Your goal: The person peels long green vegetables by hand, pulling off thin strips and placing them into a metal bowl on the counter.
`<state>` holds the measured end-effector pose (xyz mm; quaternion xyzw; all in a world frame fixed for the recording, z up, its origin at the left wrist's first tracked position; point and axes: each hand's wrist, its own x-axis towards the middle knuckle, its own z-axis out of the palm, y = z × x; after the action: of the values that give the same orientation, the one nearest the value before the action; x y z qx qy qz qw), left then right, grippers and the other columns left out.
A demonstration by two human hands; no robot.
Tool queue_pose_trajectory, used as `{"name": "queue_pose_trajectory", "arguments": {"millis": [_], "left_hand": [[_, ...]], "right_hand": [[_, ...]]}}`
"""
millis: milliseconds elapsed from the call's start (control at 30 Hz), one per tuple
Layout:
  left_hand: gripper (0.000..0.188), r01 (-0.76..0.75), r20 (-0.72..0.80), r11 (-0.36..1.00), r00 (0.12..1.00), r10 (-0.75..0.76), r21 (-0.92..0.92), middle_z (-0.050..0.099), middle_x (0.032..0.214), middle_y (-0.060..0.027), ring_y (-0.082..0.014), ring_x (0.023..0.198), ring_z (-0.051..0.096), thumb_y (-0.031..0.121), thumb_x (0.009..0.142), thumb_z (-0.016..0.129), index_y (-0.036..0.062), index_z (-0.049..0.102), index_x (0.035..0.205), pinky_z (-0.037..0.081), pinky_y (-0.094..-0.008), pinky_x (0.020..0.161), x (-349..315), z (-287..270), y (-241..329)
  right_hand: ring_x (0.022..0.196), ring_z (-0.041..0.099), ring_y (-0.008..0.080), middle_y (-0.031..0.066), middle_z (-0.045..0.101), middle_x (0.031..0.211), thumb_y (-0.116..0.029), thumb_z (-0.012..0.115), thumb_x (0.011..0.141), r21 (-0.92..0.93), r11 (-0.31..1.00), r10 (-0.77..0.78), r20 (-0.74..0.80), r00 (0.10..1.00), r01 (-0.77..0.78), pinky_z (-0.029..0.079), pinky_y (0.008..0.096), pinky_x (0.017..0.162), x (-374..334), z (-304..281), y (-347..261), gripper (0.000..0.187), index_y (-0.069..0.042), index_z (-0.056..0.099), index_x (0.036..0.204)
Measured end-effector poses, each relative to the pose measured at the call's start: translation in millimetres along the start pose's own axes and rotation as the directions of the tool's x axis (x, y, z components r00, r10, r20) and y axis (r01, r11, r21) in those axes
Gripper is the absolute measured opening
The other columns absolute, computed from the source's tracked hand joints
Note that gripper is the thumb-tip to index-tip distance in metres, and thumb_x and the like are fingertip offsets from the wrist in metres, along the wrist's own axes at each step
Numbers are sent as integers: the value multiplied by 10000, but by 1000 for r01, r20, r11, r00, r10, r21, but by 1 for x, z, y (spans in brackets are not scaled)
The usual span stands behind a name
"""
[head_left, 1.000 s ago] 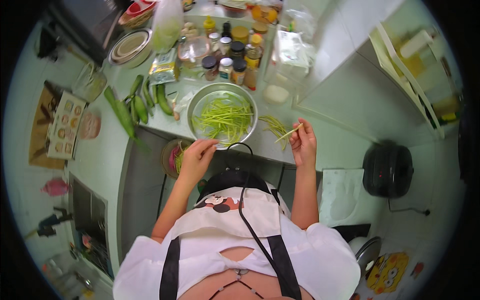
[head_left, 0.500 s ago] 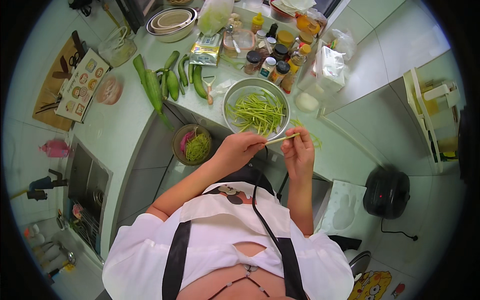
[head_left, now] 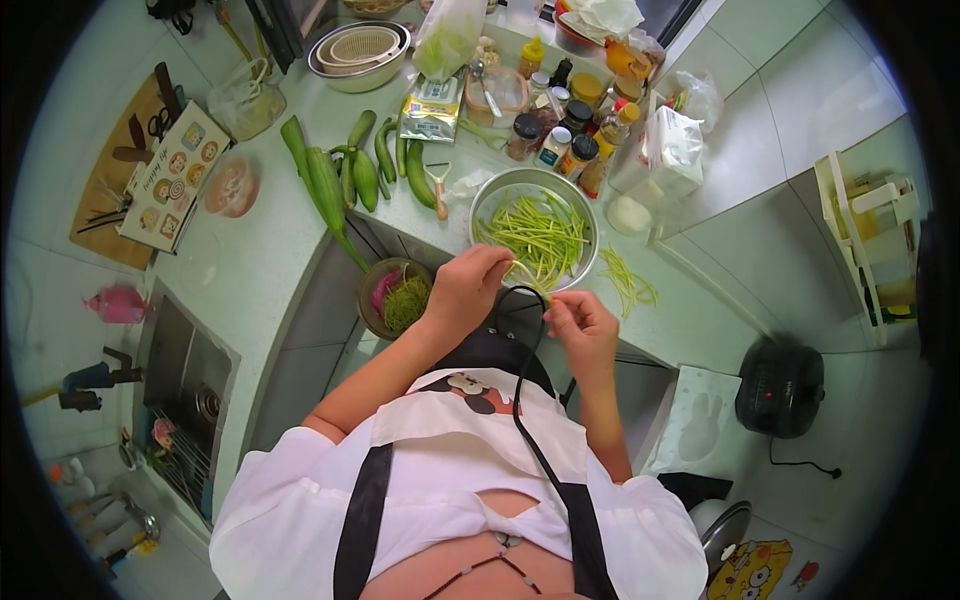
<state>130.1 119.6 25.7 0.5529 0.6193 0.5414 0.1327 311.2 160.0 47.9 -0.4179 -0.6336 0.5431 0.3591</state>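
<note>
Bending in a shallow arc, one thin stem spans the two hands just in front of the bowl; it is pale green, smooth and slender. The left hand pinches one end, thumb and fingertips drawn together; the right hand closes thumb and forefinger on the other.

The bowl stands close to the front edge of the counter, its near rim by the stem. Right of it lie loose stems, near that edge, and past them open counter runs toward the cooker. Left, the peeler and long gourds narrow the room. A black cable loops up between the hands.

Counted: one bowl, one peeler, one cooker, and one bin below the edge, holding green scraps. Stems in the bowl overlap too much to count.
</note>
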Motion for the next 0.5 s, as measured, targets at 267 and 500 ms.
{"name": "queue_pose_trajectory", "arguments": {"millis": [267, 500], "left_hand": [[231, 63, 72, 976, 996, -49, -210, 621, 912, -136, -212, 774, 648, 95, 870, 622, -13, 604, 1073, 508, -297, 657, 4, -5, 9], [236, 97, 153, 966, 986, -61, -240, 623, 909, -137, -235, 764, 635, 118, 846, 651, -6, 613, 1043, 507, -310, 668, 10, -13, 11]], "right_hand": [[602, 567, 36, 23, 655, 718, -50, 655, 849, -118, 989, -104, -110, 989, 91, 454, 185, 539, 1, 24, -7, 84, -10, 657, 924], [573, 524, 36, 16, 620, 680, -34, 669, 827, -206, 964, -196, -109, 975, 170, 417, 193, 513, 7, 30, -2, 81, -21, 652, 906]]}}
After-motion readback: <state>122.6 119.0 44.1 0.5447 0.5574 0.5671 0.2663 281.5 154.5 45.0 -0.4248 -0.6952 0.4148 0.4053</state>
